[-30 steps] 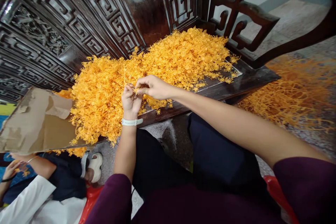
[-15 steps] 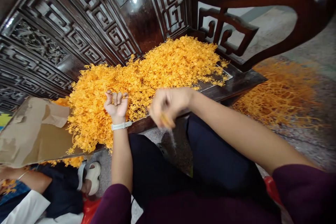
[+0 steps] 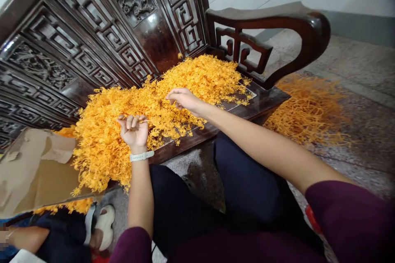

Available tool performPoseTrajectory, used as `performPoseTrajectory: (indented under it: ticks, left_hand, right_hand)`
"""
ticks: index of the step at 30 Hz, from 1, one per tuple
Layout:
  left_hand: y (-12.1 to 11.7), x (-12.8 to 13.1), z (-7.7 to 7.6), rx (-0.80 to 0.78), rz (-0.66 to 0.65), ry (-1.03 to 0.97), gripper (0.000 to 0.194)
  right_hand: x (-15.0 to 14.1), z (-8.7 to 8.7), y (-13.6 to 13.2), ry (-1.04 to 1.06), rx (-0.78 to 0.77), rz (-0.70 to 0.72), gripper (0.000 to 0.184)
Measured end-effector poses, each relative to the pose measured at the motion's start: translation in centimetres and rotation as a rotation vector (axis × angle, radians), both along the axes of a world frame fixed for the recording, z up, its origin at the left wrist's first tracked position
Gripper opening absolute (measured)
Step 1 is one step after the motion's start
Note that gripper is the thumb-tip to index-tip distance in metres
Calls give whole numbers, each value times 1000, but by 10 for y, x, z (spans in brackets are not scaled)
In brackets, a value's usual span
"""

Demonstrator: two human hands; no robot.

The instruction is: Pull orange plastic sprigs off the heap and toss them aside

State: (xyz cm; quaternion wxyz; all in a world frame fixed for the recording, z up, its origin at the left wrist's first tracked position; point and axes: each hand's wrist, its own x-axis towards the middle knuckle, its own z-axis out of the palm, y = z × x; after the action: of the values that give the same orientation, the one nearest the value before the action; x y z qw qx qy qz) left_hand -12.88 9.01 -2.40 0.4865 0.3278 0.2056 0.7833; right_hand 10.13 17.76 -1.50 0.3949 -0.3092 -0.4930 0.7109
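Orange plastic pieces with small branching tips lie heaped in a long pile on the seat of a dark carved wooden bench. My left hand, with a pale band at the wrist, is turned palm up at the pile's front edge. Its fingers are curled, and a thin orange strand shows at the fingertips. Over the middle of the pile is my right hand, palm down, fingers stretched forward and slightly bent. Nothing shows in it; whether the fingertips touch the pieces is unclear. One small orange piece appears against the bench back.
Long orange strands form a heap on the floor beyond the bench's curved armrest. A cardboard sheet lies at the left, against the pile. Lower left, another person's arm and shoe are visible.
My right hand has moved from the bench edge, where it held a blurred orange piece, forward over the pile without it. My left hand stays curled. The camera view has shifted right.
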Motion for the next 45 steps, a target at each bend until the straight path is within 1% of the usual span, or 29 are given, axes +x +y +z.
performPoseTrajectory:
  ticks: [2,3,4,6,7,8,9,11,13,14,17,20,23,25,28,31,32,34,36,38,41,43,45]
  left_hand:
    - [0,3,0,64,23,15,26]
    - [0,3,0,86,36,32,26]
    - [0,4,-1,97,54,56,27]
    - [-1,4,-2,98,104,113,30]
    - [-1,4,-2,96,131,138,31]
    - [-1,5,-3,94,153,154,31]
    - [-1,5,-3,94,164,158,30]
    - [-2,6,-4,91,155,142,27]
    - [-2,6,-5,79,131,124,25]
    - [-2,6,-5,69,124,121,25]
    - [-2,4,-5,19,109,113,27]
    - [-2,0,-4,-41,88,51,28]
    - [-3,-2,-3,-55,41,-16,27]
    - [-3,-1,-4,-41,-11,-28,27]
    - [-3,0,-5,-22,-57,-12,27]
    - [-1,2,-6,-38,-44,-2,29]
    - [-1,2,-6,-51,-33,13,31]
    - [0,1,-4,-82,-9,72,35]
    - [0,0,-2,-114,7,158,42]
    - [0,-2,0,-140,29,253,45]
    - [-2,-2,0,-183,108,450,37]
    - [-3,1,-2,-196,181,650,45]
    - [-5,6,-4,-188,226,896,55]
  right_hand:
    - [-2,-5,-2,-121,124,62,15]
    - [-3,-8,-4,-159,188,106,21]
    - [-5,-11,-6,-192,250,151,32]
    - [-11,-18,-12,-249,370,224,58]
    - [-14,-21,-14,-265,428,250,68]
    - [-18,-23,-17,-266,481,274,72]
    - [-22,-26,-19,-251,526,291,70]
    - [-29,-27,-23,-192,563,299,56]
    - [-34,-26,-25,-136,537,281,42]
    - [-35,-24,-25,-115,519,269,39]
    - [-33,-18,-25,-68,488,248,37]
    - [-28,-15,-22,-30,473,260,36]
    - [-26,-16,-17,11,441,278,32]
    - [-26,-18,-14,23,415,253,31]
    - [-27,-21,-12,-6,392,202,32]
    - [-27,-23,-13,-79,408,236,38]
    - [-28,-23,-14,-106,421,255,36]
    - [-28,-22,-15,-143,446,273,22]
    - [-28,-21,-15,-156,452,252,11]
    - [-25,-18,-13,-150,442,194,9]
    - [-18,-14,-8,-157,446,58,12]
    - [-12,-12,-5,-181,482,-25,13]
    - [-8,-10,-4,-207,528,-83,14]
